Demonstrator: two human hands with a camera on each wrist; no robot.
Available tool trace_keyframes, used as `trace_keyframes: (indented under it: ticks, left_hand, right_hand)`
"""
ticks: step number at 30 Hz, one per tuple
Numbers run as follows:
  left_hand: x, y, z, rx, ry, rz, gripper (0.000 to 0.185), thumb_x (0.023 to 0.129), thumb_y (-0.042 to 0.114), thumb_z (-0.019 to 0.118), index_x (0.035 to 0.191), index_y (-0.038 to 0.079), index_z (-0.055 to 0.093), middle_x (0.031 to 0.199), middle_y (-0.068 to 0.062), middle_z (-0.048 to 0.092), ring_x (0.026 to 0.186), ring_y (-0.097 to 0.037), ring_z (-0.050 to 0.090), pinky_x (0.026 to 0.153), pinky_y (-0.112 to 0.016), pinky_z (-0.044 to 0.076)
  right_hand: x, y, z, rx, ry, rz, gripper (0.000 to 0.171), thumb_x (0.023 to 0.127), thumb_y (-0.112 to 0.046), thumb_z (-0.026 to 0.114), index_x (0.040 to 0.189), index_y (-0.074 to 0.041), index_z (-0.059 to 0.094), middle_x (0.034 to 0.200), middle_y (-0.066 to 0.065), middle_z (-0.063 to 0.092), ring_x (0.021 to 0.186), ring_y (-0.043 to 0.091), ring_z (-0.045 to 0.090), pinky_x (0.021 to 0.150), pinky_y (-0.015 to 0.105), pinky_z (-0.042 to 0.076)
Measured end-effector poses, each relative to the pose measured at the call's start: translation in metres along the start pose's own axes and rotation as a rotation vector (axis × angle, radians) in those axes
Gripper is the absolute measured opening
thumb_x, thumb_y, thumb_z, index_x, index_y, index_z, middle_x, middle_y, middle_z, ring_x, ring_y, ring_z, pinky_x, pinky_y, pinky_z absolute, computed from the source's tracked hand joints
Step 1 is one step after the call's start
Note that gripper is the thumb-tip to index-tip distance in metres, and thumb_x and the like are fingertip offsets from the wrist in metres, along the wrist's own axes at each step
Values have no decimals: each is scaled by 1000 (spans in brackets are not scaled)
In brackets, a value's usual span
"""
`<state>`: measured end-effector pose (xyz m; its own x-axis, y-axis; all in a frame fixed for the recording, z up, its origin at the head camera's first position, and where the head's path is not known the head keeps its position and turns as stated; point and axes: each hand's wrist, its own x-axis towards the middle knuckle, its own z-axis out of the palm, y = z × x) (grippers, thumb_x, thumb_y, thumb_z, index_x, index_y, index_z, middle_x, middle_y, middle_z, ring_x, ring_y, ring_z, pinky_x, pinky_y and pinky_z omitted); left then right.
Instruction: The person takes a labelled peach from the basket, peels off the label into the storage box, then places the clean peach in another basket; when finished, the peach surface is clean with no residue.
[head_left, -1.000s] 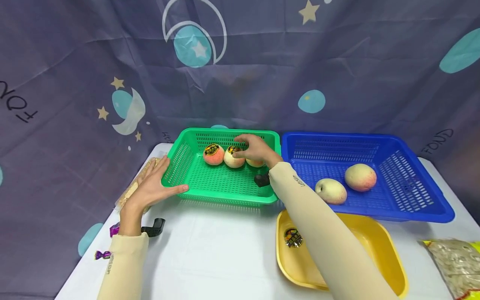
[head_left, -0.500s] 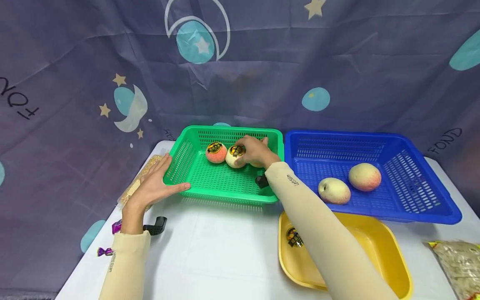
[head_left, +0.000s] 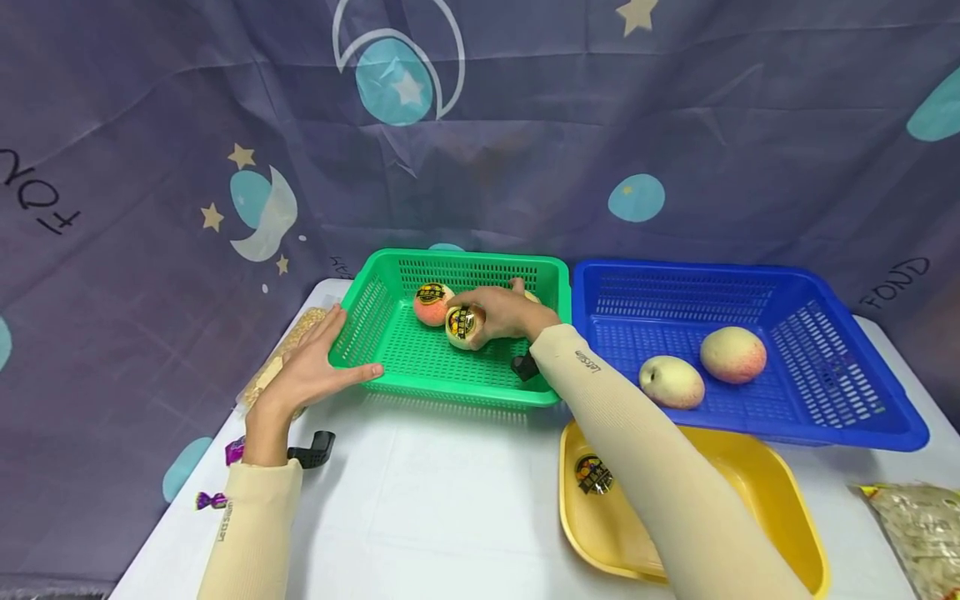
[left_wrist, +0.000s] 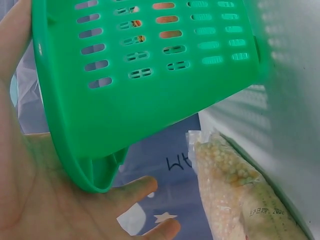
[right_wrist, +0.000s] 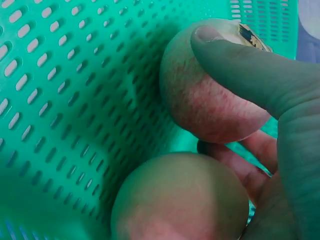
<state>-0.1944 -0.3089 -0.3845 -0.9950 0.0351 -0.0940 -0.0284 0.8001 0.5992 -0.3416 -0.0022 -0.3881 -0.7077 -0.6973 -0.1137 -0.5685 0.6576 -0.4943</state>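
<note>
In the head view, three peaches lie in the green basket point(head_left: 420, 388). My right hand point(head_left: 508, 312) grips the middle peach point(head_left: 459, 327), pale with a black and gold sticker; the thumb presses it in the right wrist view. A redder stickered peach point(head_left: 431, 305) lies to its left. Another peach point(right_wrist: 180, 200) sits beside my right fingers, mostly hidden by the hand in the head view. With fingers spread and thumb along the front rim, my left hand point(head_left: 311, 371) touches the basket's left end.
A blue basket point(head_left: 810, 435) at right holds two peaches. Before it stands a yellow tray point(head_left: 813, 550) containing a loose sticker point(head_left: 592, 474). Bagged food point(left_wrist: 230, 185) and purple-wrapped candies point(head_left: 211, 501) lie at left, a clear packet point(head_left: 918, 525) at right.
My right hand has come down and closed its fingers on the middle peach. That peach has shifted slightly toward me, its sticker turning to face the camera. The left hand stays at the basket.
</note>
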Motion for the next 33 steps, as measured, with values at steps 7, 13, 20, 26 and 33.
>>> trace_keyframes:
  ticks: [7,13,20,26,33]
  left_hand:
    - [1,6,3,14,-8,10,123,78,68,76,165,21,2,174,3,-3,160,-38,4,117,-74,17]
    - [2,9,2,36,0,15,124,78,69,76,165,21,2,174,4,-4,159,-41,2,114,-80,4]
    - [-2,7,-2,32,-5,9,124,79,69,75,165,23,0,173,6,-7,157,-46,-10,111,-82,-5]
    - [-7,9,-2,32,37,69,117,81,65,75,166,25,4,173,5,-4,158,-43,-11,111,-81,-10]
    - [-14,23,2,1,134,288,86,85,44,80,157,20,40,164,-10,33,155,-41,17,116,-75,12]
  right_hand:
    - [-10,-3,-5,-9,26,-18,77,78,-26,90,146,-32,56,139,-5,63,126,20,56,110,58,16]
    - [-19,-16,-20,75,56,-96,74,79,-24,89,146,-28,57,137,-6,63,120,19,54,101,52,23]
    - [-37,-41,-40,185,47,-243,73,81,-21,87,147,-20,56,136,-3,62,109,21,57,98,42,48]
    - [-67,-54,-43,226,61,-319,72,81,-21,87,146,-19,57,143,-3,60,114,17,56,98,40,52]
    - [-107,-61,-35,249,83,-397,73,79,-21,90,145,-18,58,139,-5,63,113,14,56,96,34,53]
